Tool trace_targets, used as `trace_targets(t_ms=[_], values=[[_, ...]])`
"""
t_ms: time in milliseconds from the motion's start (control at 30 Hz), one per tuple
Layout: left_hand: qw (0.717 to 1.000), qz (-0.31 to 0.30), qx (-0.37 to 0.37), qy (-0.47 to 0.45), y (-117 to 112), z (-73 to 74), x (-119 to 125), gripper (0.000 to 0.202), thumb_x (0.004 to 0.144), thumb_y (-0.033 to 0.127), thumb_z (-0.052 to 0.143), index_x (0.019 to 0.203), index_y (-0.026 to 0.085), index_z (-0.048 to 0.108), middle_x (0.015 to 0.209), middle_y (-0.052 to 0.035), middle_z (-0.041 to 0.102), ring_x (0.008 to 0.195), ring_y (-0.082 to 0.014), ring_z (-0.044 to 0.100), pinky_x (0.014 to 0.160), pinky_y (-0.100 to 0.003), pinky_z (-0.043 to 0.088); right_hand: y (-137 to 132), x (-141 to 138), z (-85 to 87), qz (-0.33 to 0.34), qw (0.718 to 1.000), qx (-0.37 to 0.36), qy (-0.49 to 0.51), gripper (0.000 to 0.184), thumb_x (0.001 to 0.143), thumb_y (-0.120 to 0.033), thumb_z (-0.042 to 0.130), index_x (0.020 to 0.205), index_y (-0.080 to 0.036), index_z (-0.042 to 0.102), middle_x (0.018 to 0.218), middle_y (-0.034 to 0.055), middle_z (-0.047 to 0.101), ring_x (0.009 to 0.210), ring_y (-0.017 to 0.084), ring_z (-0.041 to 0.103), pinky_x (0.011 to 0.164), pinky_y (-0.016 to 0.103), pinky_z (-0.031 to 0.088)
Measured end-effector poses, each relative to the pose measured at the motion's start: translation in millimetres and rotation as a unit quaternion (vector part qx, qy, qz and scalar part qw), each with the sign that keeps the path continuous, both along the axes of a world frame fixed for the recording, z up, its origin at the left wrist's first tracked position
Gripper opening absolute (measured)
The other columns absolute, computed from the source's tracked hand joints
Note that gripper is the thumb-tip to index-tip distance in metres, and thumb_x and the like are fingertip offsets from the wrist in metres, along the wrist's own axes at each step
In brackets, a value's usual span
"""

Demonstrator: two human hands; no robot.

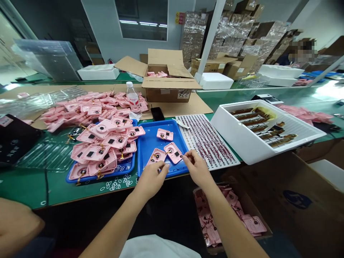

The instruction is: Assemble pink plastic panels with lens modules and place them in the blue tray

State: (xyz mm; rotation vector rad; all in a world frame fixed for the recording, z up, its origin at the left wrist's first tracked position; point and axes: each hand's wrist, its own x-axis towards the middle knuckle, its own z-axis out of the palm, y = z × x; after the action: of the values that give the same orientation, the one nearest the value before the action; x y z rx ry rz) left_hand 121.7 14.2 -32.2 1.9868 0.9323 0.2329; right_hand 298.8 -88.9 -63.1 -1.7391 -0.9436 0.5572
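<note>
My left hand [152, 176] is over the near edge of the blue tray [146, 133], fingers curled and thumb close to the forefinger. Whatever it may hold is hidden. Just beyond it lies a pink camera-shaped casing [156, 156] with a small flex cable. My right hand [197, 165] pinches a small dark part [181, 156] at the right edge of another pink casing [173, 152], which carries a black square. A third casing [165, 134] rests farther back in the tray. To the right, a white sheet [192, 130] bears rows of small dark parts on reddish wires.
Left stands a second blue tray [70, 176] heaped with pink casings, with a larger pile [88, 104] behind. White rings [114, 184], a bottle [133, 98], a phone [157, 114], a cardboard box [168, 94] and a foam box [228, 132] surround the work. Another person's arm [18, 225] is lower left.
</note>
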Motion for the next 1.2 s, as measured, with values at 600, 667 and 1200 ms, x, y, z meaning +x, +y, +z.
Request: trace_targets(t_ms=[600,667,1200], values=[[0.995,-0.020,0.013,0.098,11.7,13.4,-8.6,0.035,0.090,0.053,0.064,0.074,0.022,0.068,0.071,-0.0012,0.073,0.070,-0.0220,0.066,0.062,-0.030,0.041,63.5,23.7,10.2,0.016,0.976,-0.144,-0.163,0.009,0.103,-0.024,0.054,0.098,-0.019,0.060,0.097,0.0041,0.067,0.092,0.022,0.065,0.085,0.038,0.051],[0.999,0.022,-0.004,0.042,7.4,11.2,-9.0,0.036,0.089,0.055,0.066,0.080,0.021,0.069,0.081,-0.0036,0.075,0.077,-0.0232,0.068,0.070,-0.032,0.048,48.9,17.5,14.9,0.000,0.983,-0.112,-0.145,0.010,0.102,-0.026,0.050,0.095,-0.022,0.056,0.094,0.0047,0.068,0.089,0.023,0.066,0.081,0.036,0.049],[0.876,0.071,-0.340,-0.336,-36.2,-17.7,-16.5,0.060,0.088,0.045,0.078,0.136,0.016,0.055,0.117,-0.0137,0.078,0.100,-0.0263,0.079,0.090,-0.042,0.067,-15.1,-78.1,32.2,0.040,0.989,0.018,-0.139,0.011,0.099,-0.031,0.056,0.092,-0.024,0.062,0.153,0.0174,0.053,0.151,0.031,0.043,0.120,0.052,0.039]])
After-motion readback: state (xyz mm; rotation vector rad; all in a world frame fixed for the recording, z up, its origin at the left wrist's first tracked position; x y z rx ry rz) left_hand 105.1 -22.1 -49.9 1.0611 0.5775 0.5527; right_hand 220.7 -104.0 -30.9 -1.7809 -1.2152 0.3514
